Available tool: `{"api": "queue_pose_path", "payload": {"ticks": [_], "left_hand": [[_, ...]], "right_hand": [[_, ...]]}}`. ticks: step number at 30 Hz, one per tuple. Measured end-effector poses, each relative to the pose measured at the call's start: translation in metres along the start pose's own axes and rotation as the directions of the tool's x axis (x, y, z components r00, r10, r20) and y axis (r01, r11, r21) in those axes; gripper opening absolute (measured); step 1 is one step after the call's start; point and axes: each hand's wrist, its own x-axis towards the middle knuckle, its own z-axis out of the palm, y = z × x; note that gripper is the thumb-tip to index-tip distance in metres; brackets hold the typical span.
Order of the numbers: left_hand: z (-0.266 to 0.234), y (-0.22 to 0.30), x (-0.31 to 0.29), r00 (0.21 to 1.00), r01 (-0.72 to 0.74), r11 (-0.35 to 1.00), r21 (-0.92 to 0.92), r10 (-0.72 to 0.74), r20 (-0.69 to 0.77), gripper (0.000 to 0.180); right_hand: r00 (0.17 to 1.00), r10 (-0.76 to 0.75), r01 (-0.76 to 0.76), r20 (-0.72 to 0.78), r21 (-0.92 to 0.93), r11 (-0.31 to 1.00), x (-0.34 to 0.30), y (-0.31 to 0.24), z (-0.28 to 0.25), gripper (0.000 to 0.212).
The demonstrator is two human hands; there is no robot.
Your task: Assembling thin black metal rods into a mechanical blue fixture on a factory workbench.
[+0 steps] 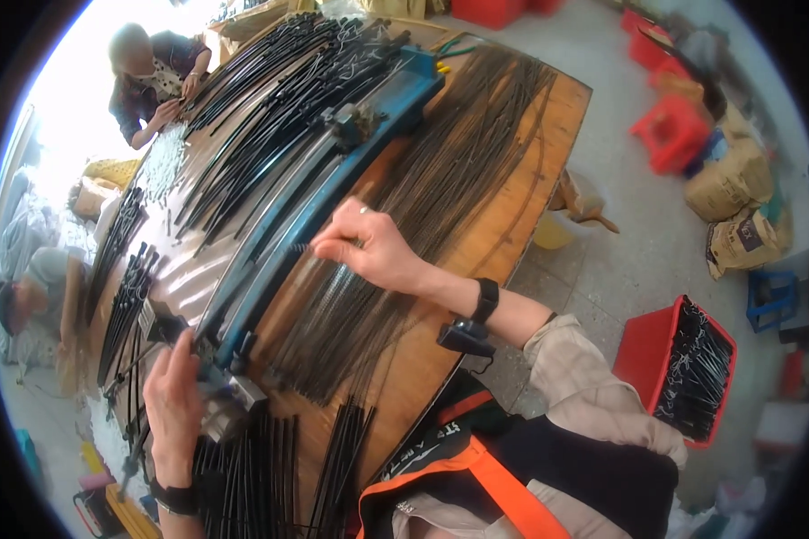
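A long blue metal rail fixture (274, 256) lies slantwise across the wooden table. At its near end, my left hand (173, 395) is closed with its fingertips at a small metal block (159, 323); what they grip is hidden. Over the middle of the rail, my right hand (368, 244) is closed in a pinch. A short dark piece, too small to name, shows at its fingertips. A metal carriage (351, 124) sits farther up the rail. Thin brown rods (422, 180) lie in a wide bundle beside and beneath my right hand.
Black rods (283, 126) are heaped beyond the rail, with more black rods (247, 467) at the near edge. Small white pieces (164, 166) lie near a co-worker (153, 81) at the far left. A red bin (640, 346) of black rods stands on the floor at right.
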Motion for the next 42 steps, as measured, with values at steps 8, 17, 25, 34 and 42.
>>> {"api": "queue_pose_path", "payload": {"ticks": [8, 17, 25, 34, 42], "left_hand": [[-0.005, -0.01, -0.036, 1.0, 0.022, 0.999, 0.03, -0.022, 0.009, 0.04], [-0.004, -0.018, -0.067, 0.997, 0.044, 0.995, 0.087, -0.039, -0.06, 0.034], [-0.078, -0.106, -0.172, 0.893, 0.419, 0.744, 0.521, -0.232, -0.387, 0.023], [-0.083, -0.07, -0.184, 0.737, 0.553, 0.829, 0.082, -0.44, -0.512, 0.021], [-0.064, -0.077, -0.257, 0.708, 0.644, 0.76, 0.087, -0.549, -0.443, 0.022]], "right_hand": [[0.98, -0.196, 0.199, -0.038, 0.09, 0.976, 0.006, -0.041, 0.073, 0.016], [0.908, -0.412, 0.418, 0.072, -0.152, 0.896, 0.003, -0.046, 0.094, 0.026], [0.961, -0.256, 0.276, 0.103, -0.387, 0.88, 0.013, 0.03, 0.062, 0.017], [0.855, -0.184, 0.011, 0.486, 0.338, 0.941, 0.085, -0.051, 0.226, 0.017], [0.781, -0.276, 0.091, 0.56, 0.335, 0.938, 0.094, -0.048, 0.27, 0.017]]}}
